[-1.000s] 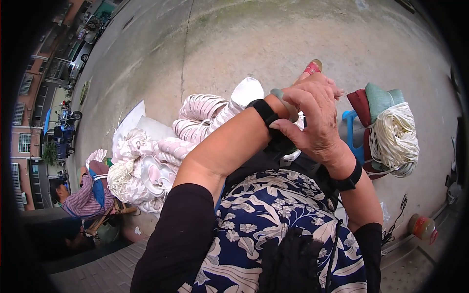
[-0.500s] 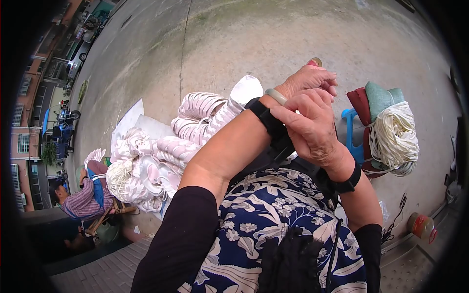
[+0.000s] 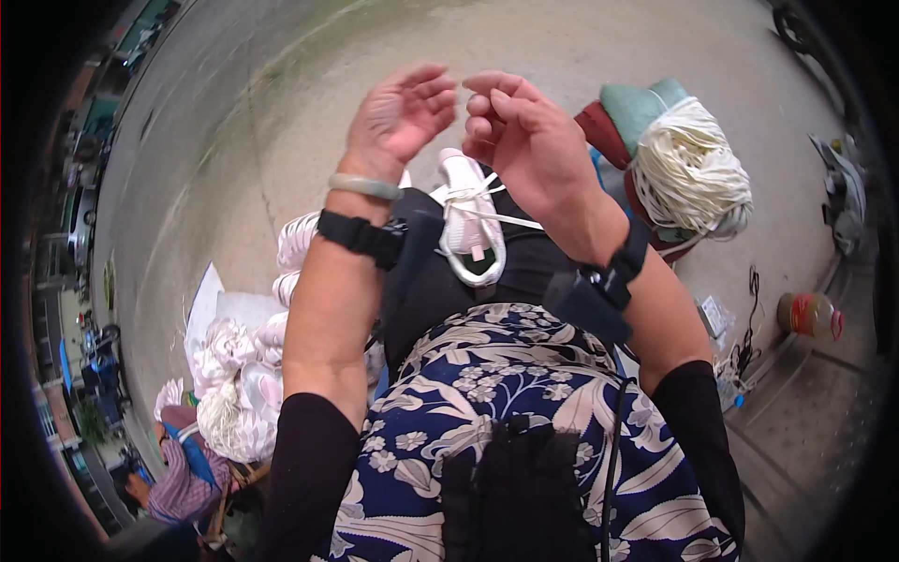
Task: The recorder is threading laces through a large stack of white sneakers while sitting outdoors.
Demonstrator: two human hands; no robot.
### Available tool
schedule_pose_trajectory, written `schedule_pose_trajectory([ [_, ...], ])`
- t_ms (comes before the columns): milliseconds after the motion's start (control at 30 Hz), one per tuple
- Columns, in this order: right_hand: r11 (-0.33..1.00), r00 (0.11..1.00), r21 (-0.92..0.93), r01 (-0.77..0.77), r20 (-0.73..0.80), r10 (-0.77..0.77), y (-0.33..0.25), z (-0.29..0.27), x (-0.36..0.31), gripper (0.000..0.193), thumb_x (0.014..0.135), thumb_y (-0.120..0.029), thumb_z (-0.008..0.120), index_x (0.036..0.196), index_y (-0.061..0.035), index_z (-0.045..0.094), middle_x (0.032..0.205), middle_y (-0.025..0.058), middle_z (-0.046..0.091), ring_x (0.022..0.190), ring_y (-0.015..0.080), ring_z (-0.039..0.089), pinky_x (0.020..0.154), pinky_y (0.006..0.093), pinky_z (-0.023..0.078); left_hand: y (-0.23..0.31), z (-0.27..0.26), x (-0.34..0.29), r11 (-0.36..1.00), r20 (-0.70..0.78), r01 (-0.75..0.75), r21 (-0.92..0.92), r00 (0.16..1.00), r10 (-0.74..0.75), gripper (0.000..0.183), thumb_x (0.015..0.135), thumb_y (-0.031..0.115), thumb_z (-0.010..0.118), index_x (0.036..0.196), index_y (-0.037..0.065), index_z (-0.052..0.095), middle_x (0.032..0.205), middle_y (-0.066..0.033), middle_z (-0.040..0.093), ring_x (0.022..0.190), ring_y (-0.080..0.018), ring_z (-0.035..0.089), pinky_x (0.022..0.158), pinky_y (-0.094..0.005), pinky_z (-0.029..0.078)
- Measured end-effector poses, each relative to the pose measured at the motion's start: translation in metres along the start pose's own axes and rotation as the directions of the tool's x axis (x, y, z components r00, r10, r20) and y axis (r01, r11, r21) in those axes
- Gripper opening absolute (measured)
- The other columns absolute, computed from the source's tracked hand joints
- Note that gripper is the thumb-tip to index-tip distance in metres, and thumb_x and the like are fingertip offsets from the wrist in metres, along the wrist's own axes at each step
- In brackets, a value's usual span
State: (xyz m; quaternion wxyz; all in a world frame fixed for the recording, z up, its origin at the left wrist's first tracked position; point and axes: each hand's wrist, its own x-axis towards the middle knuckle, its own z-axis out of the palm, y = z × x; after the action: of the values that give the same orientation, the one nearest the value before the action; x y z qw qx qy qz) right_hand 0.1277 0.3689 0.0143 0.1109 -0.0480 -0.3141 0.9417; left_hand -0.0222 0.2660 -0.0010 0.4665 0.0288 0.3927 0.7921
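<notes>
A white and pale-pink sneaker [image 3: 468, 220] lies on my dark-trousered lap, its opening toward me. White laces [image 3: 476, 199] cross its top and trail off to the right. Beyond the toe and to its left, my left hand [image 3: 405, 114] is raised, palm partly showing, fingers loosely bent and apart, with nothing in it. To the right, my right hand [image 3: 536, 140] hangs in the air above the shoe with fingers half curled; I see nothing held in it. The fingertips of both hands come close without touching. A pale bangle [image 3: 363, 186] circles my left wrist.
A thick bundle of white laces [image 3: 691, 167] sits at the right beside a green cushion-like pad [image 3: 646, 112]. More white-pink shoe pieces [image 3: 239, 375] are piled at the left. A plastic jug [image 3: 807, 316] stands far right. Another person [image 3: 192, 473] sits at the lower left.
My right hand has come off my left wrist, and both hands have moved left and apart. My view has shifted, and the sneaker on my lap now shows.
</notes>
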Motion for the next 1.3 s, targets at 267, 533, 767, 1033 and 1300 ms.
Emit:
schedule_pose_trajectory([
  [267,0.941,0.923,0.336,-0.044,-0.346,0.167,0.003,-0.073,0.032,0.01,0.081,-0.005,0.046,0.091,-0.0068,0.048,0.068,-0.0001,0.049,0.057,0.0116,0.046,0.057,0.0303,0.041,0.024,0.005,-0.009,0.99,0.133,-0.076,-0.116,0.987,0.091,0.02,0.085,0.015,0.052,0.093,-0.003,0.055,0.081,-0.0112,0.057,0.072,-0.02,0.054,0.066,-0.0314,0.047],
  [533,0.996,0.967,-0.012,-0.087,-0.24,0.081,0.029,-0.042,0.014,0.008,0.083,-0.007,0.05,0.089,-0.0029,0.053,0.067,0.0005,0.05,0.055,0.008,0.049,0.053,0.0218,0.041,0.033,0.007,0.002,0.924,0.16,-0.181,-0.337,0.956,0.245,0.023,0.084,0.02,0.053,0.09,-0.002,0.055,0.08,-0.0109,0.058,0.071,-0.0207,0.055,0.066,-0.0334,0.047],
  [767,0.657,0.925,-0.658,0.367,0.335,-0.182,0.06,-0.012,-0.007,0.027,0.076,0.0,0.06,0.102,-0.0023,0.055,0.079,0.0008,0.051,0.069,0.0064,0.048,0.064,0.0194,0.043,0.023,0.014,0.003,0.852,0.126,-0.174,-0.493,0.955,0.268,0.023,0.086,0.018,0.049,0.093,-0.004,0.048,0.081,-0.0075,0.05,0.071,-0.0164,0.049,0.065,-0.0299,0.044],
  [1033,0.41,0.753,-0.639,0.651,0.612,-0.243,0.058,-0.011,-0.019,0.039,0.068,0.0,0.06,0.106,-0.0056,0.054,0.094,0.0104,0.058,0.084,0.025,0.058,0.073,0.0311,0.046,0.013,0.03,0.005,0.868,-0.042,-0.243,-0.432,0.967,0.25,0.025,0.088,0.018,0.044,0.085,-0.005,0.05,0.077,-0.0097,0.053,0.071,-0.0186,0.051,0.064,-0.0301,0.047],
  [1300,0.248,0.685,-0.639,0.728,0.68,-0.26,0.051,-0.012,-0.015,0.043,0.063,-0.011,0.071,0.1,-0.0022,0.052,0.089,0.0112,0.055,0.077,0.0278,0.057,0.066,0.032,0.046,0.007,0.057,0.004,0.866,-0.058,-0.266,-0.423,0.962,0.268,0.021,0.085,0.014,0.048,0.084,-0.006,0.052,0.074,-0.01,0.054,0.067,-0.019,0.052,0.062,-0.0292,0.046],
])
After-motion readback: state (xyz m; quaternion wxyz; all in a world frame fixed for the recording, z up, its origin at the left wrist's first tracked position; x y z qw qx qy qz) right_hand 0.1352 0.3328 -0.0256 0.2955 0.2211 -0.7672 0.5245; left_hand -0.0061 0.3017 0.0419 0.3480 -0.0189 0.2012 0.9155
